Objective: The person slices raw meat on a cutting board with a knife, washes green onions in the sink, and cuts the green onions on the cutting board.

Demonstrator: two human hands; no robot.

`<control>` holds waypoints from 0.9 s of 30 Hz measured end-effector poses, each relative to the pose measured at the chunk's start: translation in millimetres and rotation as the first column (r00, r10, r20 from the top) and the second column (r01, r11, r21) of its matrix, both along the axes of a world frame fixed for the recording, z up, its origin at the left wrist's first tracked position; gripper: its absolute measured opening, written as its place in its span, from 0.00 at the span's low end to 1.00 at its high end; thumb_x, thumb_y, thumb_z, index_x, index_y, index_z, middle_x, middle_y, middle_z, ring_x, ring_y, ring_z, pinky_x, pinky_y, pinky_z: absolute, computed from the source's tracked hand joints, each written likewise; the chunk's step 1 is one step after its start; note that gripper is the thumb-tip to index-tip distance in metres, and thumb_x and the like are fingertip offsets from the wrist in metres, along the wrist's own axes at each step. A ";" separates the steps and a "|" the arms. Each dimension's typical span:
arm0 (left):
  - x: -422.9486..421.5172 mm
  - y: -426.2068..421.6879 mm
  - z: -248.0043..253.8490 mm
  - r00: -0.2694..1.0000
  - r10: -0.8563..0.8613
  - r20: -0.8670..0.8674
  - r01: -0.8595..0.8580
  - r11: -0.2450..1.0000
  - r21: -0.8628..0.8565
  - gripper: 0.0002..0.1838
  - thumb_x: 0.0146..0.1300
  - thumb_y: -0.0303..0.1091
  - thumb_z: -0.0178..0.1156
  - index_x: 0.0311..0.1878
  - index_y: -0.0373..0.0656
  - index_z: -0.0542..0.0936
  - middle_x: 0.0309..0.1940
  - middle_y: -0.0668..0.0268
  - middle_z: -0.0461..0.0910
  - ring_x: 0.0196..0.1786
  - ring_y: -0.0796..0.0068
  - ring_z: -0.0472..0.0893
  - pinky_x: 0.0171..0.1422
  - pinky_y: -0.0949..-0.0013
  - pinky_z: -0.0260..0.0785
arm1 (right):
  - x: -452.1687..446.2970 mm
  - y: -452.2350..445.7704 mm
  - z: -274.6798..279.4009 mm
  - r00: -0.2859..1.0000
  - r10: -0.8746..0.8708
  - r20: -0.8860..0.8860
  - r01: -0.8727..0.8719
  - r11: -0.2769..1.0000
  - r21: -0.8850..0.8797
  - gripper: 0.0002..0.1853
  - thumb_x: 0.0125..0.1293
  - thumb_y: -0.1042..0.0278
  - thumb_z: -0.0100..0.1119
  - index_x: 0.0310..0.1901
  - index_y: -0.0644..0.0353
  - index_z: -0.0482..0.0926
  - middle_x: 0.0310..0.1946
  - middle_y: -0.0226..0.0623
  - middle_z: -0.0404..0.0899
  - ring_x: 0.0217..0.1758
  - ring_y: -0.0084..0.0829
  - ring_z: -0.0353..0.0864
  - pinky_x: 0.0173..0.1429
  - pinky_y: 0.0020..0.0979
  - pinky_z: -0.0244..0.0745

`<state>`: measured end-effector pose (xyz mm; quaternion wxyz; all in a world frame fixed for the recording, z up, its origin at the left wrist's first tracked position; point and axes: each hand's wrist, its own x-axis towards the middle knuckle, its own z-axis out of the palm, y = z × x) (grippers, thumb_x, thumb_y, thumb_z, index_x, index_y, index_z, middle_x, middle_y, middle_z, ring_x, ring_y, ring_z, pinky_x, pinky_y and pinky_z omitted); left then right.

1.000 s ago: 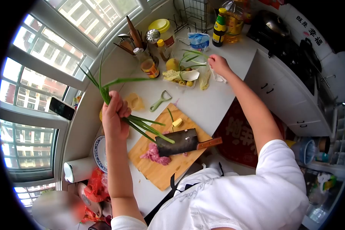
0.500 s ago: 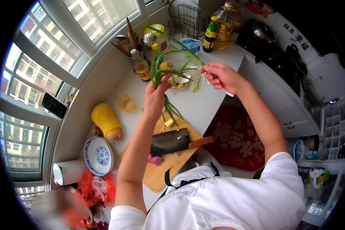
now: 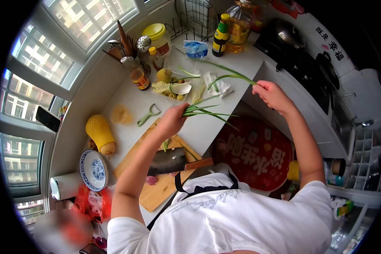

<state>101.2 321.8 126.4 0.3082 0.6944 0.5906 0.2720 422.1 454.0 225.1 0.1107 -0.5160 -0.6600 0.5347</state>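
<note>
My left hand (image 3: 174, 120) is closed around a bunch of green onions (image 3: 203, 111), above the far part of the wooden cutting board (image 3: 156, 192). Out to the right, past the counter's edge, my right hand (image 3: 270, 94) pinches a long green stalk (image 3: 230, 72) whose leaves reach back over the counter. A cleaver (image 3: 167, 161) with a wooden handle lies on the board, partly hidden by my left forearm. Pink meat (image 3: 152, 180) shows beside its blade. A green peeler (image 3: 148, 115) lies just beyond the board.
Fruit and leaves fill a clear tray (image 3: 171, 91), near crumpled white tissue (image 3: 219, 86). Bottles, including a yellow-capped one (image 3: 221, 36), stand at the back. A patterned bowl (image 3: 93, 169) and a yellow-netted fruit (image 3: 100, 132) are at the left. The stove (image 3: 302, 55) is at the right.
My hands have moved apart, each with green stalks in it. My right hand has shifted right, and the bunch in my left hand now points rightward. The camera view has shifted too.
</note>
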 end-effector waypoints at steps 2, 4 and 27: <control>-1.8 23.0 -6.7 0.984 0.115 -0.139 -0.101 0.989 0.110 0.10 0.61 0.25 0.57 0.46 0.43 0.76 0.44 0.54 0.80 0.46 0.44 0.79 0.47 0.49 0.71 | 17.2 27.5 -11.6 0.998 -0.069 0.015 0.070 0.991 -0.111 0.13 0.75 0.57 0.52 0.41 0.57 0.79 0.19 0.16 0.57 0.23 0.12 0.54 0.24 0.20 0.51; 4.2 60.3 -9.4 0.923 0.194 -0.333 -0.171 0.981 0.097 0.12 0.61 0.24 0.56 0.47 0.45 0.78 0.48 0.59 0.77 0.45 0.47 0.80 0.47 0.50 0.73 | 20.4 53.8 -40.8 0.996 -0.060 -0.070 0.048 0.986 -0.159 0.13 0.76 0.57 0.50 0.44 0.58 0.78 0.21 0.17 0.58 0.21 0.12 0.54 0.23 0.19 0.50; -38.9 110.8 33.1 0.331 0.498 0.801 -0.555 0.790 -0.262 0.06 0.73 0.28 0.55 0.49 0.38 0.77 0.36 0.65 0.79 0.39 0.69 0.81 0.52 0.64 0.76 | -40.6 95.9 -183.2 0.954 0.017 -0.298 -0.051 0.993 -0.106 0.22 0.70 0.60 0.60 0.60 0.65 0.75 0.54 0.41 0.82 0.56 0.31 0.80 0.61 0.29 0.73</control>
